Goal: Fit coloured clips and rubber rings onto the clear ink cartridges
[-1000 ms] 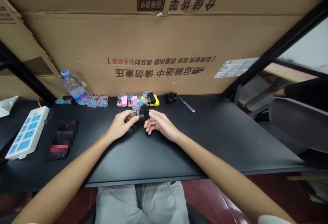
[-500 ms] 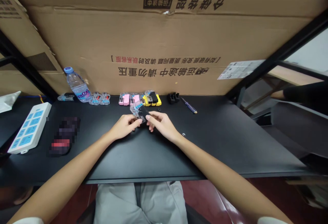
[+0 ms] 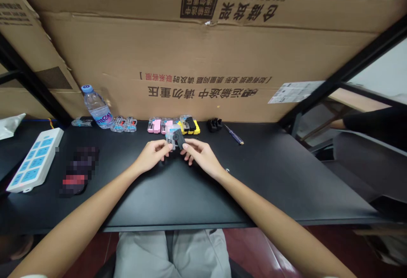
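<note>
Above the middle of the black table, both my hands hold a small clear-and-black plastic device (image 3: pixel 176 138) with a round dark part on its face. My left hand (image 3: pixel 154 154) pinches its clear left side between thumb and fingers. On its black right edge, the fingers of my right hand (image 3: pixel 201 154) are closed. Just behind it stands a row of similar pieces: pink-and-clear ones (image 3: pixel 155 126) and yellow-and-black ones (image 3: pixel 190 125). Black plastic parts (image 3: pixel 214 124) and a screwdriver (image 3: pixel 234 134) lie to the right of that row.
Toward the left are clear plastic pieces (image 3: pixel 124 124), a water bottle (image 3: pixel 97 107), a white power strip (image 3: pixel 35 159) and a blurred dark object (image 3: pixel 79 170). A cardboard sheet (image 3: pixel 203 53) rises along the table's back edge. Another person's dark sleeve (image 3: pixel 375 121) shows at right.
The device has turned more upright between my hands, its round dark part now showing more plainly. My left fingers have shifted slightly on it. The camera view has tilted a little.
</note>
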Available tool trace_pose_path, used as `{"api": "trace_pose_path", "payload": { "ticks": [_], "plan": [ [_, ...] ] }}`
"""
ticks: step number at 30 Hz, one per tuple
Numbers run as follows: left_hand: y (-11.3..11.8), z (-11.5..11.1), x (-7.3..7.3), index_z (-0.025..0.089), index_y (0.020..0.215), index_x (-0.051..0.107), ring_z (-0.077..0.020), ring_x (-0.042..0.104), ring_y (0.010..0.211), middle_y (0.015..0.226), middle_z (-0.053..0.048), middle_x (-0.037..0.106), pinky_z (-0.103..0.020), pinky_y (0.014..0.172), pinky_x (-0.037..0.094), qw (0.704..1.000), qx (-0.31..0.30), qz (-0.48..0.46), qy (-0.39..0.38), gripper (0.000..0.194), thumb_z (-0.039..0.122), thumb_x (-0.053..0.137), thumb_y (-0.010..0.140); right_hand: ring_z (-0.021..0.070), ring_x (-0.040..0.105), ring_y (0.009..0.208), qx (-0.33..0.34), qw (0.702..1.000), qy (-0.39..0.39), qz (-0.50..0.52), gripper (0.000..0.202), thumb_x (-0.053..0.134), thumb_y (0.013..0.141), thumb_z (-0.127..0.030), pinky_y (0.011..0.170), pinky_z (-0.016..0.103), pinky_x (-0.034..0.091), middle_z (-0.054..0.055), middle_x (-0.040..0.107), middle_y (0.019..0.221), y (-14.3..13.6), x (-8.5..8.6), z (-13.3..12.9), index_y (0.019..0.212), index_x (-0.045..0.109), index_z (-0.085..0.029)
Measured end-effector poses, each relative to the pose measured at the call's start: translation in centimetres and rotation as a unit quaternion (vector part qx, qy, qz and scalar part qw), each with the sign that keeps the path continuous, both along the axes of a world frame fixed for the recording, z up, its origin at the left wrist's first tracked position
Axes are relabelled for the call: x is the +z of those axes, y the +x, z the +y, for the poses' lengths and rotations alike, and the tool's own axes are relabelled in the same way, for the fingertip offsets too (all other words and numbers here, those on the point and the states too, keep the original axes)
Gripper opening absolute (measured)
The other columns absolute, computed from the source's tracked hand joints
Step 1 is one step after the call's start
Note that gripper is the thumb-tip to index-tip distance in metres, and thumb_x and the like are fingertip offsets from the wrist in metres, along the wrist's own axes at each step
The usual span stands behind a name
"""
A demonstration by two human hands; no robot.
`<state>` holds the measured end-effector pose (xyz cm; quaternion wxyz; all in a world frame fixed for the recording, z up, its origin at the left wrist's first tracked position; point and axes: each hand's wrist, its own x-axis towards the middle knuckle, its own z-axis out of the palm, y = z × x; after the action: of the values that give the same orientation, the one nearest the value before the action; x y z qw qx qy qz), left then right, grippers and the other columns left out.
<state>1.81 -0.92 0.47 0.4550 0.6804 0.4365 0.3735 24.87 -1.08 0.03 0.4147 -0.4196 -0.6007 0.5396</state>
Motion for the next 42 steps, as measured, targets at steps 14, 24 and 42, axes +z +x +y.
{"api": "trace_pose_path", "payload": {
  "ticks": [14,24,42],
  "plan": [
    [-0.2,1.3,-1.1,0.018,0.072,0.066,-0.0109,0.056,0.045,0.062,0.000,0.065,-0.026,0.054,0.044,0.997,0.068,0.015,-0.021,0.064,0.074,0.050,0.101,0.0261,0.071,0.130,0.075,0.989,-0.049,0.116,0.047,0.082,0.093,-0.043,0.109,0.044,0.059,0.009,0.078,0.128,-0.8,-0.6,0.2,0.137,0.074,-0.028],
    [0.0,2.1,-1.9,0.018,0.106,0.073,-0.0104,0.064,0.046,0.079,-0.001,0.075,-0.023,0.057,0.051,0.997,0.053,0.055,0.001,0.040,0.051,0.051,0.106,0.0283,0.070,0.132,0.025,0.981,-0.087,0.172,0.043,0.085,0.088,-0.044,0.125,0.049,0.044,0.007,0.082,0.122,-1.1,-1.2,2.7,0.127,0.079,-0.027],
    [0.1,1.8,-1.3,0.018,0.100,0.072,-0.0117,0.066,0.051,0.077,-0.001,0.075,-0.025,0.063,0.054,0.995,0.031,0.092,-0.014,0.018,0.030,0.059,0.098,0.0288,0.057,0.150,0.058,0.965,-0.117,0.227,0.043,0.083,0.086,-0.040,0.134,0.052,0.033,0.008,0.076,0.141,-0.1,-0.9,3.8,0.127,0.076,-0.028]
  ]
}}
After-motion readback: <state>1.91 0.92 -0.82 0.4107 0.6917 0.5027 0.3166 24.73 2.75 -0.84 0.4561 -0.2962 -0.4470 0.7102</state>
